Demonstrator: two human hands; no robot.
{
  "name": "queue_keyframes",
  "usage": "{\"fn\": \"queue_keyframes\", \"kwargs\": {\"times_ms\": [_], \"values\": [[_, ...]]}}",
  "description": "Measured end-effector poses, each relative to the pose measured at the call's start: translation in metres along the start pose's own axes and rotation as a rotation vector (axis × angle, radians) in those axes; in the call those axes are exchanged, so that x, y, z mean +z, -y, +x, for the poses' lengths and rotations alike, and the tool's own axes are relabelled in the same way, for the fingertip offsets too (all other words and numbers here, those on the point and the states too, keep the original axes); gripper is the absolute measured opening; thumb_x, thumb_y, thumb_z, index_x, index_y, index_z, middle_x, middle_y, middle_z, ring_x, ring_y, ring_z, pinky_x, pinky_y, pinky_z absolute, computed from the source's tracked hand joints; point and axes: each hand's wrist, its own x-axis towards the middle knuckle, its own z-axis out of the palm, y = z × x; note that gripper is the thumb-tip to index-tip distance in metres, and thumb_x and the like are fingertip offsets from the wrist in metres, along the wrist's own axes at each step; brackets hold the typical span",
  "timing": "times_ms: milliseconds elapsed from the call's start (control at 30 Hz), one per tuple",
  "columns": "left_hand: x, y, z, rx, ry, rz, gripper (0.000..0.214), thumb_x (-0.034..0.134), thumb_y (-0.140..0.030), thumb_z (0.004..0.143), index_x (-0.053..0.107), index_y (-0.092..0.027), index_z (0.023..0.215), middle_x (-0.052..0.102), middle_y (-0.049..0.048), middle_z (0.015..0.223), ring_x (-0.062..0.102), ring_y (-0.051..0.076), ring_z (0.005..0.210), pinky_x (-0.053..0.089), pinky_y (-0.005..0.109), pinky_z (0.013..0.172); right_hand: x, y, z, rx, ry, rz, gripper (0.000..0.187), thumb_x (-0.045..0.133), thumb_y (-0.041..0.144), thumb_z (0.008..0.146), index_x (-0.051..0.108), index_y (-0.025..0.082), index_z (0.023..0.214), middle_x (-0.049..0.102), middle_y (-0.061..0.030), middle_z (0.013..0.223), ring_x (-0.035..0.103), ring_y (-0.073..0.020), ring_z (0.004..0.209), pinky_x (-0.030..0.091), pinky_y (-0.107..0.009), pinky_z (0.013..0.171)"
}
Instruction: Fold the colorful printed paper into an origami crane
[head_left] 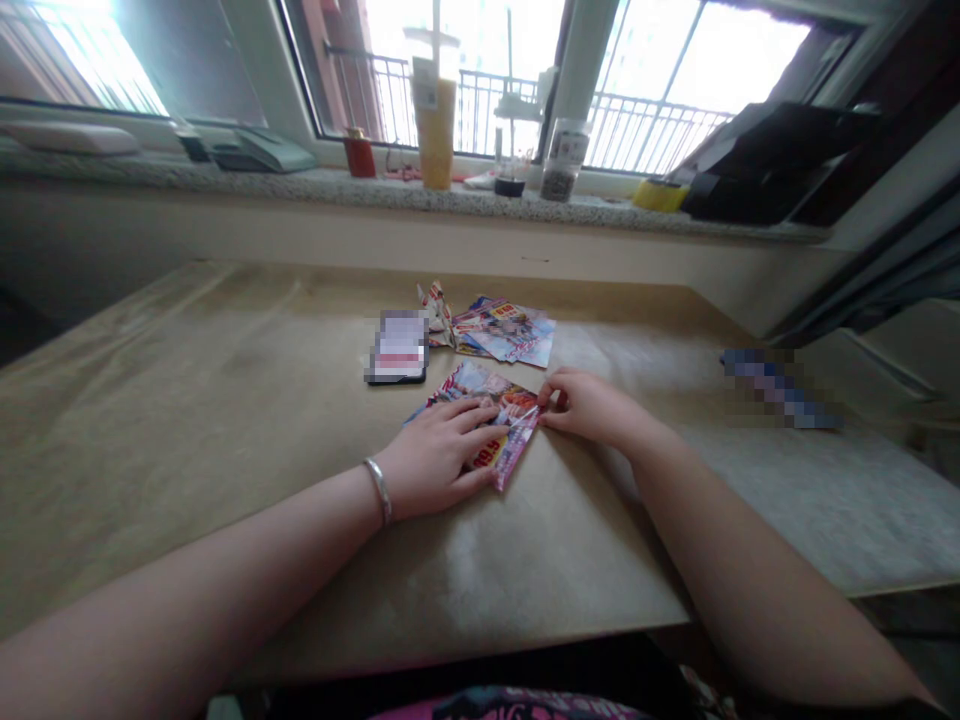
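A colourful printed paper sheet, partly folded, lies on the tan table in front of me. My left hand, with a silver bracelet at the wrist, rests flat on the sheet with fingers stretched out. My right hand pinches the sheet's right edge with its fingertips pressed together.
A phone lies behind the sheet, beside a small folded paper figure and a pile of printed sheets. A blurred flat object lies at the right. The windowsill holds a tall drink cup, jars and a black device.
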Motion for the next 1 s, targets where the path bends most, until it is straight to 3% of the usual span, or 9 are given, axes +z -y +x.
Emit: {"fn": "queue_keyframes", "kwargs": {"times_ms": [267, 367, 467, 600, 733, 867, 1000], "values": [[0.0, 0.001, 0.002, -0.025, -0.001, -0.013, 0.057, 0.047, -0.047, 0.087, 0.046, -0.019, 0.136, 0.042, 0.0068, 0.145, 0.032, 0.027, 0.136, 0.028, 0.044, 0.113, 0.001, -0.002, -0.001, -0.004, 0.009, -0.002, 0.029, 0.07, 0.025, 0.069, 0.064, 0.021, 0.097, 0.067, -0.0025, 0.095, 0.06, -0.0151, 0.076, 0.047, -0.026, 0.068], [-0.001, 0.001, 0.001, -0.04, -0.004, -0.022, 0.053, 0.05, -0.043, 0.087, 0.046, -0.025, 0.136, 0.041, 0.0052, 0.146, 0.032, 0.028, 0.136, 0.027, 0.048, 0.112, 0.0, -0.003, 0.0, -0.011, 0.027, 0.02, 0.037, 0.071, 0.025, 0.068, 0.063, 0.021, 0.104, 0.067, -0.0029, 0.1, 0.06, -0.0149, 0.076, 0.048, -0.026, 0.068], [-0.001, 0.001, 0.0, -0.037, -0.005, -0.03, 0.047, 0.05, -0.047, 0.087, 0.049, -0.034, 0.133, 0.039, 0.0032, 0.147, 0.03, 0.032, 0.136, 0.024, 0.056, 0.11, -0.002, -0.002, 0.0, -0.061, 0.046, 0.041, 0.027, 0.066, 0.028, 0.074, 0.066, 0.021, 0.1, 0.067, -0.0045, 0.097, 0.06, -0.0145, 0.074, 0.048, -0.026, 0.068], [-0.003, 0.001, -0.001, -0.035, 0.008, -0.032, 0.053, 0.055, -0.055, 0.082, 0.05, -0.035, 0.131, 0.037, 0.0058, 0.148, 0.029, 0.036, 0.136, 0.023, 0.062, 0.107, -0.001, 0.0, 0.001, -0.101, 0.002, 0.029, 0.017, 0.062, 0.027, 0.078, 0.07, 0.019, 0.091, 0.066, -0.0062, 0.095, 0.059, -0.013, 0.07, 0.048, -0.026, 0.068], [-0.005, 0.002, 0.001, 0.045, -0.012, -0.031, 0.047, 0.058, -0.05, 0.082, 0.056, -0.031, 0.125, 0.042, 0.0063, 0.145, 0.031, 0.034, 0.136, 0.027, 0.057, 0.109, 0.003, -0.002, 0.003, -0.084, -0.034, 0.039, 0.016, 0.062, 0.02, 0.079, 0.069, 0.019, 0.093, 0.066, -0.0056, 0.095, 0.058, -0.0116, 0.069, 0.048, -0.026, 0.07], [-0.004, 0.006, 0.002, 0.159, -0.042, -0.065, 0.039, 0.055, -0.044, 0.086, 0.061, -0.023, 0.118, 0.054, 0.0094, 0.133, 0.043, 0.029, 0.128, 0.035, 0.049, 0.107, 0.006, -0.005, 0.005, -0.039, -0.032, 0.036, 0.019, 0.06, 0.017, 0.078, 0.069, 0.018, 0.095, 0.067, -0.0066, 0.096, 0.058, -0.0132, 0.071, 0.047, -0.027, 0.071], [-0.004, 0.016, 0.003, 0.245, -0.037, -0.136, 0.031, 0.055, -0.039, 0.088, 0.063, -0.019, 0.111, 0.058, 0.0097, 0.128, 0.048, 0.026, 0.124, 0.039, 0.044, 0.106, 0.008, -0.008, 0.005, -0.011, -0.058, 0.039, 0.036, 0.06, 0.018, 0.076, 0.062, 0.019, 0.112, 0.066, -0.0053, 0.096, 0.058, -0.0136, 0.073, 0.048, -0.027, 0.071]]}}
